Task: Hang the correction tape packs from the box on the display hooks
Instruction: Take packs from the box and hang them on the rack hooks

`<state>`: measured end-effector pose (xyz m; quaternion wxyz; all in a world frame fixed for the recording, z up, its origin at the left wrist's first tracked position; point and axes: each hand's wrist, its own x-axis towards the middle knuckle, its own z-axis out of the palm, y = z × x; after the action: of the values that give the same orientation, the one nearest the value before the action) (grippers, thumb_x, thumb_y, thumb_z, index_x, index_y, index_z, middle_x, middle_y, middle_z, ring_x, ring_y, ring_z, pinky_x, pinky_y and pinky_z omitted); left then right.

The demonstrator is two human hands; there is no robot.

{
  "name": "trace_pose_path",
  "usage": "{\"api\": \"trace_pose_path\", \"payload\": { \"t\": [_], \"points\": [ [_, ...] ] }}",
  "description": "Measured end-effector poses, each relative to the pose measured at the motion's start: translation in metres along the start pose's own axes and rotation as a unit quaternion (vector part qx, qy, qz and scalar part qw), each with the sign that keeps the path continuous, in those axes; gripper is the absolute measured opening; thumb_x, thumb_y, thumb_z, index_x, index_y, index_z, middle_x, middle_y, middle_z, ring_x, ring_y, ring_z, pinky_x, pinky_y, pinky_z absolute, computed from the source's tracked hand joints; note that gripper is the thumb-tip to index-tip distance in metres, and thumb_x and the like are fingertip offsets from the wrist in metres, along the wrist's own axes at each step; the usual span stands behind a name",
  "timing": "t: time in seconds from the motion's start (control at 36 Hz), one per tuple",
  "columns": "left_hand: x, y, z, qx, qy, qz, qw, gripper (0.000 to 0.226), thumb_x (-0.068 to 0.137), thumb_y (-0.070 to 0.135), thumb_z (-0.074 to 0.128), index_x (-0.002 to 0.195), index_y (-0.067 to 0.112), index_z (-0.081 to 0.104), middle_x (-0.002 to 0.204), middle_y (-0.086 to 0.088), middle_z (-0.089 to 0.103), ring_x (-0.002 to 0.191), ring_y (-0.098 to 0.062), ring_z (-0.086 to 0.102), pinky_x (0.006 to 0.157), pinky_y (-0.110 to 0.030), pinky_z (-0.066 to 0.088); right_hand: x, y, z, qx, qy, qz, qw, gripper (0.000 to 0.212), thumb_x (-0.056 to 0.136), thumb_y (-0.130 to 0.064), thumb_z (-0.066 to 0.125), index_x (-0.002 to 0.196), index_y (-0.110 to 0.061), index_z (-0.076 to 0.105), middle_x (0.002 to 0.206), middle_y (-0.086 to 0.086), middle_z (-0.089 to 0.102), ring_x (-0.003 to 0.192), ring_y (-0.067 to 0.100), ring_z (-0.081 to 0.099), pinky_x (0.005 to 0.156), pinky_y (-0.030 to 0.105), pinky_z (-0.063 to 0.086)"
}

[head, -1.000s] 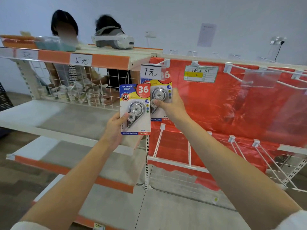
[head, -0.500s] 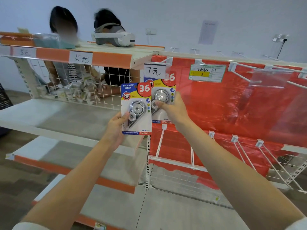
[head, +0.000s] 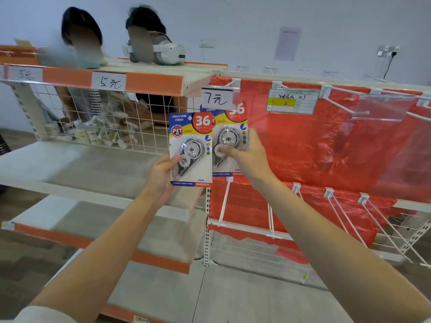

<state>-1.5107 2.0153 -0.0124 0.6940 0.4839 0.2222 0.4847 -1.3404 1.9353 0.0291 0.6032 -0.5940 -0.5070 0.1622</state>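
My left hand [head: 163,176] grips the lower left edge of a correction tape pack [head: 191,148], held upright in front of the shelf's end post. My right hand [head: 250,157] pinches a second correction tape pack [head: 229,138], which sits under the "7元" price tag [head: 217,97] on the top-left display hook [head: 233,83] of the red backboard. Its top edge is hidden behind that tag. The box is not in view.
Several bare white hooks [head: 345,106] stick out along the top and lower row [head: 335,206] of the red panel [head: 303,145]. A wire-backed shelf [head: 70,164] with small goods stands left. Two people stand behind it, one with a white headset [head: 163,52].
Both hands and their packs hold nearly the same places. The view has shifted slightly; the right pack stays under the price tag.
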Motion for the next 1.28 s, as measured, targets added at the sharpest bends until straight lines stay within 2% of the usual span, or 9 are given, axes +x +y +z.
{"api": "trace_pose_path", "payload": {
  "t": [0.25, 0.33, 0.42, 0.61, 0.72, 0.86, 0.97, 1.19, 1.28],
  "points": [
    [0.001, 0.003, 0.003, -0.030, -0.014, 0.008, 0.999, 0.042, 0.096, 0.006, 0.042, 0.077, 0.014, 0.078, 0.083, -0.003, 0.075, 0.072, -0.015, 0.072, 0.061, -0.027, 0.059, -0.004, -0.001, -0.002, 0.004, 0.020, -0.008, 1.000, 0.035, 0.080, -0.022, 0.076, 0.097, -0.018, 0.046, 0.089, -0.010, 0.060, 0.074, 0.006, 0.053, 0.068, 0.018, 0.045],
    [0.000, 0.003, 0.004, -0.024, -0.007, 0.008, 1.000, 0.029, 0.096, 0.006, 0.043, 0.088, 0.010, 0.071, 0.084, -0.004, 0.075, 0.073, -0.017, 0.072, 0.062, -0.028, 0.059, -0.005, -0.001, -0.005, -0.001, 0.024, -0.011, 1.000, 0.033, 0.081, -0.021, 0.075, 0.094, -0.019, 0.045, 0.085, -0.013, 0.057, 0.067, 0.000, 0.050, 0.059, 0.007, 0.039],
    [-0.001, 0.002, 0.006, -0.013, -0.004, 0.009, 1.000, 0.020, 0.096, 0.007, 0.043, 0.097, 0.008, 0.063, 0.085, -0.003, 0.075, 0.074, -0.017, 0.072, 0.063, -0.028, 0.059, -0.002, -0.006, -0.007, -0.004, 0.020, -0.005, 1.000, 0.032, 0.082, -0.023, 0.074, 0.091, -0.023, 0.043, 0.080, -0.014, 0.051, 0.064, -0.001, 0.046, 0.055, 0.008, 0.038],
    [-0.002, 0.006, 0.007, -0.016, -0.012, 0.019, 1.000, 0.021, 0.097, 0.011, 0.041, 0.103, 0.010, 0.062, 0.088, -0.001, 0.075, 0.075, -0.015, 0.071, 0.063, -0.027, 0.058, 0.008, -0.019, -0.004, 0.007, 0.021, -0.002, 1.000, 0.040, 0.083, -0.026, 0.073, 0.109, -0.013, 0.046, 0.095, -0.009, 0.054, 0.079, 0.003, 0.049, 0.068, 0.020, 0.037],
    [-0.003, 0.007, 0.003, -0.004, -0.006, 0.018, 1.000, 0.021, 0.097, 0.012, 0.042, 0.103, 0.010, 0.062, 0.088, -0.001, 0.075, 0.076, -0.015, 0.071, 0.066, -0.027, 0.059, 0.005, -0.014, -0.003, -0.010, 0.000, 0.007, 1.000, 0.036, 0.084, -0.026, 0.072, 0.101, -0.015, 0.042, 0.081, -0.012, 0.046, 0.066, 0.000, 0.041, 0.058, 0.017, 0.032],
    [-0.004, 0.003, 0.003, 0.026, 0.010, 0.022, 0.999, 0.021, 0.098, 0.010, 0.044, 0.090, 0.009, 0.063, 0.080, 0.000, 0.075, 0.070, -0.014, 0.071, 0.060, -0.025, 0.057, 0.005, -0.012, -0.005, -0.004, 0.017, 0.020, 1.000, 0.043, 0.083, -0.027, 0.073, 0.113, -0.012, 0.046, 0.105, 0.000, 0.058, 0.089, 0.013, 0.053, 0.070, 0.023, 0.040],
    [0.002, 0.004, 0.001, 0.042, 0.019, 0.017, 0.999, 0.018, 0.098, 0.013, 0.046, 0.101, 0.010, 0.064, 0.087, 0.000, 0.075, 0.076, -0.014, 0.071, 0.066, -0.027, 0.059, 0.013, -0.009, 0.000, -0.013, 0.014, 0.019, 1.000, 0.044, 0.084, -0.027, 0.072, 0.114, -0.008, 0.046, 0.107, 0.000, 0.058, 0.092, 0.014, 0.054, 0.068, 0.022, 0.040],
    [0.014, 0.001, -0.008, 0.084, 0.032, 0.009, 0.996, 0.014, 0.095, 0.019, 0.055, 0.105, 0.014, 0.064, 0.087, 0.003, 0.076, 0.075, -0.014, 0.072, 0.066, -0.029, 0.059, 0.033, 0.021, 0.010, -0.023, -0.001, 0.068, 0.997, 0.055, 0.077, -0.041, 0.077, 0.120, -0.015, 0.055, 0.110, -0.003, 0.065, 0.099, 0.013, 0.061, 0.080, 0.033, 0.047],
    [0.020, 0.002, -0.010, 0.087, 0.018, 0.011, 0.996, 0.013, 0.096, 0.017, 0.053, 0.104, 0.016, 0.063, 0.086, 0.005, 0.076, 0.074, -0.012, 0.072, 0.063, -0.025, 0.058, 0.049, 0.030, 0.013, 0.014, 0.020, 0.095, 0.995, 0.047, 0.081, -0.029, 0.074, 0.119, -0.011, 0.054, 0.113, 0.000, 0.065, 0.103, 0.016, 0.061, 0.094, 0.040, 0.049]
  ]
}}
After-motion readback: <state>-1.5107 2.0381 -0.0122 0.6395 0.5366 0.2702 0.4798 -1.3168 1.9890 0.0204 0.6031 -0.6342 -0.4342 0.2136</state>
